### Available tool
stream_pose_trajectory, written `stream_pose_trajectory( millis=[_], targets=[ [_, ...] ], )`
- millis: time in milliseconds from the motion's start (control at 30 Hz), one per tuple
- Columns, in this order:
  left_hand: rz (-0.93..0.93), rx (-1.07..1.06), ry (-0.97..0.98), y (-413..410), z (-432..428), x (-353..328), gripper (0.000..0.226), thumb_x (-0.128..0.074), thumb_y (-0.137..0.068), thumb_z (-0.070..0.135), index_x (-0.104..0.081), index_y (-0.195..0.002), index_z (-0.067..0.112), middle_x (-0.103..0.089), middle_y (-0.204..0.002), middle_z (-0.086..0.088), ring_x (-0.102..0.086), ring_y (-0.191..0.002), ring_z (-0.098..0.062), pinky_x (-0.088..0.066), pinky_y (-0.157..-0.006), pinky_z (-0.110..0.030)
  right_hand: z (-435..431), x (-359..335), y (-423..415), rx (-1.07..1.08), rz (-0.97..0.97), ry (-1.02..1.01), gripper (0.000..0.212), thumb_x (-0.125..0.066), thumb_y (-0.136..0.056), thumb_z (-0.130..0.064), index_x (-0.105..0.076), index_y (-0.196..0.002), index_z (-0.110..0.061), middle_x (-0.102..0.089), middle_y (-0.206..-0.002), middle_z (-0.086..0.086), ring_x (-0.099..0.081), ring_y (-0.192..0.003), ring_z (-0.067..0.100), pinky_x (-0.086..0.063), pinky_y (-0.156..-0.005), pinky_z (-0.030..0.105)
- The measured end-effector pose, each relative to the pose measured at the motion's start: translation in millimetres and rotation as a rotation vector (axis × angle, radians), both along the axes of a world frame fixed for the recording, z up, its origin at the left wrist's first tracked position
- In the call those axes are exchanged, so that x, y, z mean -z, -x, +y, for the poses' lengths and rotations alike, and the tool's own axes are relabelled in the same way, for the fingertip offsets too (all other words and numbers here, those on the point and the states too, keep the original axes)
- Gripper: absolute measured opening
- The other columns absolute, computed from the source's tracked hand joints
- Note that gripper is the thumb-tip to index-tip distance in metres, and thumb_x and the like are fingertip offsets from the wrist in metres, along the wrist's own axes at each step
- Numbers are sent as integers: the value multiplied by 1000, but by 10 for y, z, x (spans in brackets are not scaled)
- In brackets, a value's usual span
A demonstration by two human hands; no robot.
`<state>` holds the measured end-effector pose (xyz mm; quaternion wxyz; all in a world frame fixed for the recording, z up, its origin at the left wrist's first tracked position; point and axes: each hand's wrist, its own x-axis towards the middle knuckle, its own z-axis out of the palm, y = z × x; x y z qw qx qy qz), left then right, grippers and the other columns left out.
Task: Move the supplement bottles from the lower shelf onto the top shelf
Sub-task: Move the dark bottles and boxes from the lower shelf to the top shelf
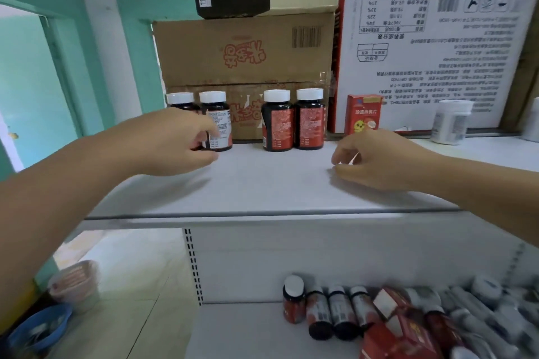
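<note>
Several dark supplement bottles with white caps stand on the white top shelf (262, 183) against the cartons: a far-left bottle (180, 100), a second bottle (220, 122), and a pair further right, one bottle (277, 122) beside another bottle (309, 121). My left hand (172, 141) hovers just in front of the second bottle, fingers loosely curled over its left side and not closed around it. My right hand (379, 159) rests over the shelf to the right of the pair, fingers bent, holding nothing. More bottles (320, 312) stand and lie on the lower shelf (248, 329).
Stacked cardboard cartons (248, 52) and a large white carton (431, 46) line the back of the top shelf. A small red box (363, 114) and a white jar (450, 121) stand at the right. Red boxes (399, 326) lie on the lower shelf. A blue basin (38, 329) sits on the floor.
</note>
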<state>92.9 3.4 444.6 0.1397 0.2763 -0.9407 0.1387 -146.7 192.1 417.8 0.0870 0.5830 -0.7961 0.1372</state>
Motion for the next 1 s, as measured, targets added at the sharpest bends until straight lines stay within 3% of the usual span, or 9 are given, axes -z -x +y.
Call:
stream_pose_trajectory(
  millis=[133,333,500,700,800,933,1000],
  targets=[
    [-11,113,-82,-117,432,55,43,-55,-85,55,-54,-124,37,-58,-110,16,-56,-97,-8,-48,-87,-31,418,67,-268,15,14,68,20,-60,-86,-43,-67,-100,-31,-60,-95,-18,-59,-89,8,-51,-77,30],
    [85,275,-92,-325,878,302,50,-44,-79,69,-53,-120,42,-56,-106,21,-56,-96,1,-45,-76,-29,1040,219,-606,81,45,143,25,-57,-86,-41,-65,-108,-33,-51,-96,-17,-51,-94,5,-37,-76,24],
    [183,402,-91,-526,1136,723,49,-39,-78,69,-56,-114,40,-55,-95,25,-56,-85,5,-47,-70,-27,1544,541,-903,122,5,122,37,-47,-79,-53,-60,-111,-40,-49,-102,-21,-51,-93,3,-41,-80,23],
    [186,282,-198,-537,1117,1662,46,-42,-83,62,-60,-116,35,-58,-98,21,-56,-85,-3,-48,-72,-30,1737,1359,-845,261,-94,39,35,-50,-84,-51,-59,-116,-40,-56,-109,-18,-54,-98,4,-44,-82,20],
    [168,151,-353,-323,1018,2155,40,-56,-88,51,-58,-124,33,-60,-108,16,-58,-98,-7,-47,-80,-30,1667,1835,-680,349,-224,65,33,-57,-85,-44,-61,-117,-35,-55,-108,-17,-55,-98,6,-45,-82,24],
    [218,59,-574,109,865,2792,39,-61,-89,43,-57,-126,32,-59,-112,13,-57,-100,-8,-48,-85,-30,1373,2438,-396,429,-393,144,31,-66,-83,-33,-65,-114,-29,-56,-104,-14,-49,-88,2,-36,-70,14],
    [251,14,-688,338,766,3059,37,-62,-89,39,-57,-125,30,-58,-112,11,-56,-98,-6,-46,-84,-27,1187,2671,-253,455,-526,198,31,-69,-81,-28,-66,-112,-25,-63,-108,-7,-54,-91,6,-40,-75,19]
  ],
)
